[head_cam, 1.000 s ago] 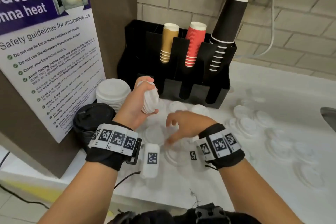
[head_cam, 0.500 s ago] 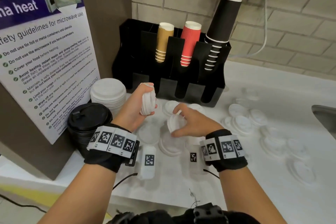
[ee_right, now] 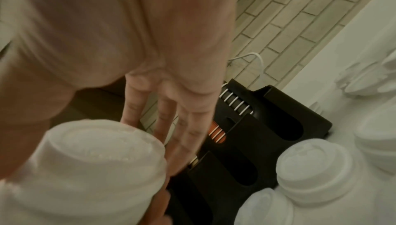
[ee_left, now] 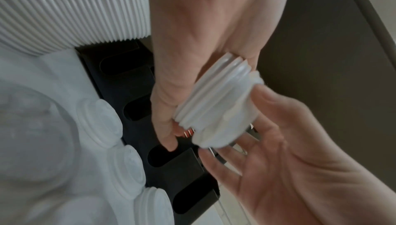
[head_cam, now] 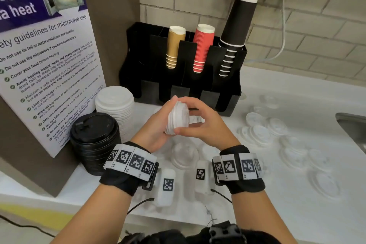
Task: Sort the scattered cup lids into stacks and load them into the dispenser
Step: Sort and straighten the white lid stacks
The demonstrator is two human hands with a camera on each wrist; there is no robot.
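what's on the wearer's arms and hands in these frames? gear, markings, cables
Bare hands and forearms, no gloves or sleeves. Each wrist carries a black fabric wristband, left and right, wrapped by white tiles printed with black square fiducial codes. A thin black cable trails from the left band.

scattered lids (head_cam: 257, 134) crowd counter (head_cam: 297, 93), dispenser (head_cam: 178, 77) behind

The small stack of round plastic lids (head_cam: 176, 118) is plain white, as is the tabletop (head_cam: 277, 200). The slotted plastic dispenser (head_cam: 227, 93) is black. Its ribbed paper cups are tan (head_cam: 174, 47), red (head_cam: 202, 49) and white-striped black (head_cam: 235, 31).
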